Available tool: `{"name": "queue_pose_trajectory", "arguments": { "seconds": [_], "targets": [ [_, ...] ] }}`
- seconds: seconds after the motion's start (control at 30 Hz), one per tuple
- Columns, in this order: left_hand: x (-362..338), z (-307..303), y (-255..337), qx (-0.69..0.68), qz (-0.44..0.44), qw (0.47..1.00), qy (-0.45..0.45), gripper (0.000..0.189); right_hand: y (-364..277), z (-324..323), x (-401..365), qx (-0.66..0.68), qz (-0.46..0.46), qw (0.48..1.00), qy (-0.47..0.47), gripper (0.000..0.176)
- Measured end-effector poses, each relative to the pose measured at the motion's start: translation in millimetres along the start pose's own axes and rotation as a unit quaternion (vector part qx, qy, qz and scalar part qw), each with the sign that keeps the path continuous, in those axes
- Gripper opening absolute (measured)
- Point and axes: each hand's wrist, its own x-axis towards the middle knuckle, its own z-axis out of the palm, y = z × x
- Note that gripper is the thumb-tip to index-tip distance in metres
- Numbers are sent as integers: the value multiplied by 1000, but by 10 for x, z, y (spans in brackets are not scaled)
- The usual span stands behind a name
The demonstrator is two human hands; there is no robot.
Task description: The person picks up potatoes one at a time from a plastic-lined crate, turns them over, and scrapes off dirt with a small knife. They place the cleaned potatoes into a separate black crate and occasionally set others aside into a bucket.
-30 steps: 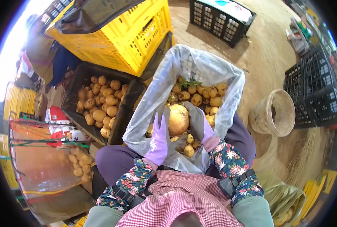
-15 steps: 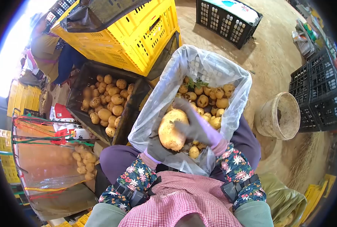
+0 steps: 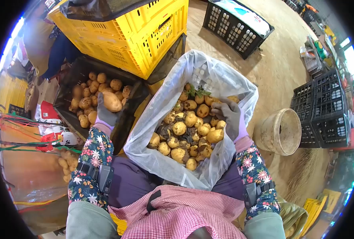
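The left hand (image 3: 106,113) has its grip around a large potato (image 3: 113,102), above the potatoes (image 3: 85,102) in the dark crate (image 3: 138,97). Setting it against its neighbours before loosening the fingers should limit bruising. The right hand (image 3: 230,115) is inside the plastic-lined box (image 3: 155,109), fingers bent over soil-marked potatoes (image 3: 179,128); whether it grasps one, I cannot tell. Keeping fingertips off the loose liner should avoid snags. The bucket (image 3: 264,133) stands just beside.
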Motion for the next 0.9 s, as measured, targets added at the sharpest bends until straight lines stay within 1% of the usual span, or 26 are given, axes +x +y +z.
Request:
{"name": "queue_pose_trajectory", "arguments": {
  "seconds": [0.03,0.07,0.1,0.13,0.17,0.2,0.23,0.27,0.3,0.33,0.37,0.4,0.43,0.5,0.53,0.57,0.6,0.63,0.67,0.7,0.73,0.77,0.8,0.83,0.87,0.9],
  "targets": [
    [-36,54,198,-71,-96,993,17,63,14,-15,125,-68,6,996,-51,31],
    [-92,120,498,-140,-191,971,34,62,36,62,239,-145,57,986,-52,33],
    [-155,179,793,-204,-286,935,53,61,130,89,353,-151,66,985,-53,33],
    [-214,235,1000,-264,-377,885,73,60,299,98,481,-377,30,915,-138,39],
    [-253,294,1121,-263,-383,882,80,60,492,114,610,-576,-11,787,-219,48],
    [-276,360,1230,-278,-346,895,39,56,721,136,691,-657,-79,707,-250,55],
    [-302,426,1341,-289,-307,907,-1,56,974,173,729,-722,-150,616,-276,62],
    [-353,510,1461,-273,-311,910,-19,56,1197,246,750,-771,-189,540,-280,67],
    [-412,609,1573,-258,-313,913,-36,56,1506,252,789,-782,-229,518,-260,75],
    [-483,697,1670,-280,-353,892,-22,50,1577,353,822,-781,-158,548,-256,73],
    [-565,702,1694,-270,-345,896,-75,55,1630,460,834,-774,-85,575,-251,71],
    [-629,731,1747,-258,-350,896,-90,54,1515,540,828,-772,-39,582,-254,68],
    [-702,762,1795,-248,-356,894,-111,53,1365,540,832,-759,-24,599,-253,62],
    [-830,838,1818,-260,-368,886,-113,51,1165,398,848,-648,38,740,-173,60],
    [-884,898,1824,-271,-380,877,-111,49,1120,269,905,-572,67,804,-150,77],
    [-938,960,1834,-281,-373,877,-117,49,1079,153,965,-459,116,860,-191,74],
    [-996,1020,1843,-298,-371,868,-139,46,822,160,830,-313,167,911,-210,66],
    [-1050,1075,1852,-313,-369,860,-160,44,566,183,666,-157,211,938,-225,59],
    [-1103,1156,1852,-276,-363,872,-178,52,268,280,489,-57,297,929,-211,49],
    [-1159,1226,1859,-280,-357,873,-178,52,312,173,449,98,301,903,-290,48],
    [-1211,1288,1871,-224,-302,901,-215,54,369,75,346,-52,157,936,-311,51],
    [-1257,1351,1885,-163,-246,922,-251,56,377,51,209,-197,6,927,-318,55],
    [-1310,1429,1913,-106,-150,945,-272,61,316,88,40,-198,3,927,-319,55],
    [-1345,1480,1975,101,45,958,-266,64,237,125,-133,-282,-159,892,-315,60],
    [-1336,1538,2036,119,92,949,-277,66,115,194,-304,-355,-315,828,-300,65],
    [-1346,1583,2094,138,138,938,-286,68,-35,281,-474,-263,-130,889,-352,66]
  ]
}}
